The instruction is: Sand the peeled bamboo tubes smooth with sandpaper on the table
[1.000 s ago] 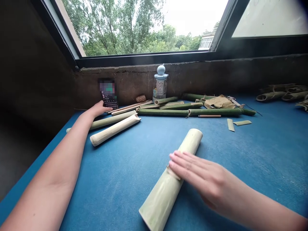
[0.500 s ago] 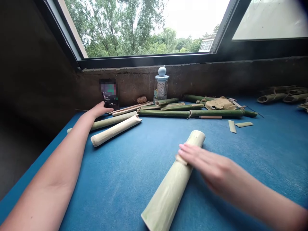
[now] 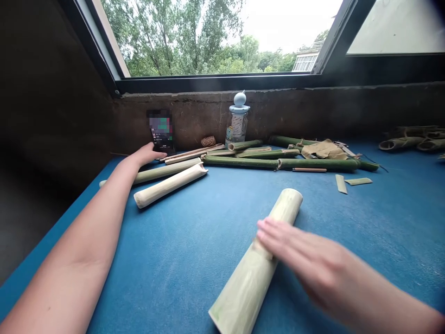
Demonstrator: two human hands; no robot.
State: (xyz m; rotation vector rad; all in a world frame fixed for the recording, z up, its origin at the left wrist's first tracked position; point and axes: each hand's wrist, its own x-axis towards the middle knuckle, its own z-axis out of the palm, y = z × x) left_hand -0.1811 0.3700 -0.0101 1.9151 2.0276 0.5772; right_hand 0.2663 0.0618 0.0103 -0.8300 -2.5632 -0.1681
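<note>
My left hand [image 3: 144, 155] reaches to the back left and grips the lower left corner of an upright phone [image 3: 162, 132], thumb across its front. Part of the phone's screen is blurred out. A thick, pale peeled bamboo tube [image 3: 239, 292] lies slantwise on the blue table before me. My right hand [image 3: 295, 250], smeared by motion, rests across the tube with its fingers close together. Under those fingers a small tan piece [image 3: 262, 248], perhaps sandpaper, is pressed to the bamboo; most of it is hidden.
A pale split bamboo piece [image 3: 170, 185] and a greenish stick [image 3: 167, 170] lie by my left forearm. Green bamboo stalks [image 3: 239, 161], a twine ball [image 3: 208, 141], a lidded jar [image 3: 238, 123] and crumpled brown paper [image 3: 323, 149] line the back. Bamboo strips [image 3: 341, 184] lie at right.
My right hand has slid a little down the tube toward me, with the tan piece under its fingers. The left hand keeps its place at the phone. The view has shifted slightly.
</note>
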